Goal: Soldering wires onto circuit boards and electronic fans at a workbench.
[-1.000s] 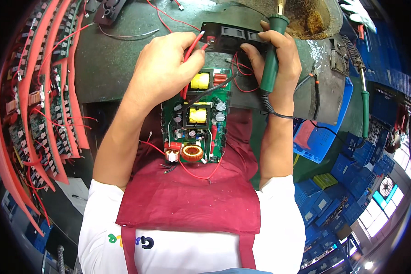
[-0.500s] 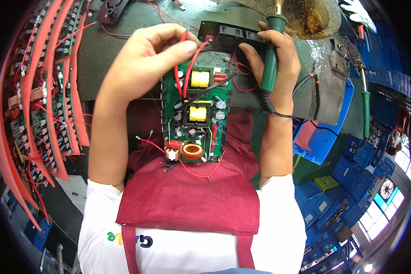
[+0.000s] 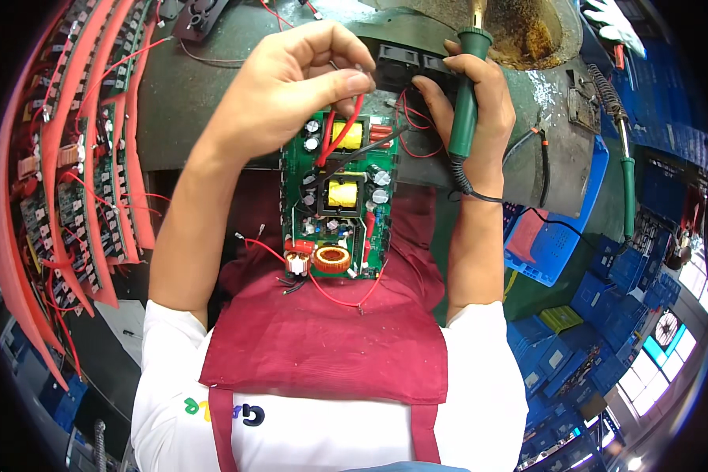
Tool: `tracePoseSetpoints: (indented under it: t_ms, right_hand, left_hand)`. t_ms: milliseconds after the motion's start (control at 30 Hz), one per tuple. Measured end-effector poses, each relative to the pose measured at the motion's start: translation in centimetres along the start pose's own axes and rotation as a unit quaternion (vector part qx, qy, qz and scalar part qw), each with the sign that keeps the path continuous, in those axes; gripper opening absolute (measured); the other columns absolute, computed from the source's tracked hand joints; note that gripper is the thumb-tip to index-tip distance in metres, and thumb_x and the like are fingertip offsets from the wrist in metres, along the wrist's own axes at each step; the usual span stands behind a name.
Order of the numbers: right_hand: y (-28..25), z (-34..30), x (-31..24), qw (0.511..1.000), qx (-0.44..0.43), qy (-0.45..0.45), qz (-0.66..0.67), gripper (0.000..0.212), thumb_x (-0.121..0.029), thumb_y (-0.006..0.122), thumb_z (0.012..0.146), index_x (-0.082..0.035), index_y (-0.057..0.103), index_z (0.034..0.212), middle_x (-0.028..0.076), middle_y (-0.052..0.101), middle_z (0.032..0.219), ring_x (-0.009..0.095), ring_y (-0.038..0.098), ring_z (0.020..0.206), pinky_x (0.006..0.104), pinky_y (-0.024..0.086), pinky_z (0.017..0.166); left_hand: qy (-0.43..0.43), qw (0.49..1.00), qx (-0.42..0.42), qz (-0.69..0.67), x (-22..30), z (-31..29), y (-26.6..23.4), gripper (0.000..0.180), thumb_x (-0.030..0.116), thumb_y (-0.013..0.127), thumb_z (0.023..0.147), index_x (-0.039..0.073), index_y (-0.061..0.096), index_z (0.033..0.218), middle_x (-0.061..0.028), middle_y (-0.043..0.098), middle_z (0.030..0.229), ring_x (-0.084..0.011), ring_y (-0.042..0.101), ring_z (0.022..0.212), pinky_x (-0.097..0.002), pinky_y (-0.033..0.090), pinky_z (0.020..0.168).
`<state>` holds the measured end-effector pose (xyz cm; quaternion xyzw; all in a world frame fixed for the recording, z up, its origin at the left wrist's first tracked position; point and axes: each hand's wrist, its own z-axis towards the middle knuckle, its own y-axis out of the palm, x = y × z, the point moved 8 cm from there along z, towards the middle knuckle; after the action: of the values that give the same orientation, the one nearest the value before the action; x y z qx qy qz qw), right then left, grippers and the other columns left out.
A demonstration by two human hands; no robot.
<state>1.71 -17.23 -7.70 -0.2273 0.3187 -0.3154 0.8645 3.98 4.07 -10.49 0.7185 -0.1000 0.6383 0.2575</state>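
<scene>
My left hand is closed in a pinch on the upper end of a thick red wire, which rises from a green circuit board. Two yellow-wrapped transformers and a copper ring coil sit on this board, whose near end lies over my apron. A soldering iron with a green handle is gripped in my right hand, tip pointing away from me. The same hand's thumb and fingers also touch the right end of a black panel with socket openings. My left fingers hide the panel's left end.
Red foam sheets with circuit boards between them stand at left. At far right of the workbench is a stained metal pan. Black cutters lie near a blue tray. Another green-handled iron hangs at right.
My left hand has moved to the right with the red wire's end, over the panel's left part. My right hand and the soldering iron have barely moved.
</scene>
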Motion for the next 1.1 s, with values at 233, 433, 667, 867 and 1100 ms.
tracePoseSetpoints:
  t_ms: [233, 433, 667, 867, 1100]
  right_hand:
    - [0.7, -0.3, 0.1, 0.998, -0.029, 0.046, 0.043, 0.055, -0.010, 0.099, 0.077, -0.009, 0.065, 0.120, 0.014, 0.072, 0.112, 0.032, 0.070, 0.102, 0.0410, 0.058, 0.089]
    - [1.3, -0.4, 0.0, 0.994, -0.042, 0.077, 0.061, 0.055, -0.013, 0.099, 0.079, -0.009, 0.063, 0.121, 0.010, 0.067, 0.107, 0.028, 0.064, 0.095, 0.0388, 0.055, 0.086]
    - [1.6, -0.8, 0.2, 0.989, -0.056, 0.110, 0.083, 0.053, -0.014, 0.098, 0.083, -0.009, 0.062, 0.123, 0.006, 0.067, 0.111, 0.020, 0.065, 0.095, 0.0332, 0.056, 0.088]
    - [1.8, -0.6, -0.3, 0.991, -0.063, 0.090, 0.078, 0.054, -0.014, 0.098, 0.082, -0.008, 0.063, 0.123, 0.007, 0.067, 0.111, 0.020, 0.065, 0.095, 0.0334, 0.056, 0.088]
    - [1.4, -0.5, -0.6, 0.993, -0.046, 0.079, 0.081, 0.053, -0.011, 0.097, 0.079, -0.008, 0.063, 0.120, 0.012, 0.065, 0.106, 0.033, 0.066, 0.094, 0.0424, 0.056, 0.082]
  left_hand:
    - [0.053, 0.955, 0.153, 0.248, 1.8, -2.2, 0.6, 0.024, 0.008, 0.078, 0.101, -0.005, 0.074, 0.120, -0.0094, 0.081, 0.097, -0.0073, 0.072, 0.086, -0.0260, 0.058, 0.076]
    - [0.039, 0.975, 0.153, 0.158, 0.8, -4.9, 0.2, 0.022, 0.012, 0.080, 0.101, -0.006, 0.077, 0.115, -0.0077, 0.082, 0.099, -0.0070, 0.071, 0.089, -0.0252, 0.057, 0.079]
    - [0.002, 0.979, 0.129, 0.155, 0.8, -5.0, -0.9, 0.019, 0.008, 0.076, 0.103, -0.005, 0.076, 0.117, -0.0028, 0.078, 0.095, -0.0064, 0.069, 0.086, -0.0233, 0.055, 0.079]
    - [0.001, 0.948, 0.218, 0.233, 0.2, -4.3, -0.9, 0.016, 0.013, 0.081, 0.095, -0.002, 0.081, 0.102, -0.0072, 0.081, 0.091, -0.0079, 0.072, 0.083, -0.0244, 0.055, 0.074]
    - [0.146, 0.832, 0.233, 0.482, 2.5, -4.0, 0.1, 0.013, 0.017, 0.082, 0.087, 0.005, 0.080, 0.092, -0.0092, 0.071, 0.085, -0.0302, 0.071, 0.081, -0.0389, 0.056, 0.086]
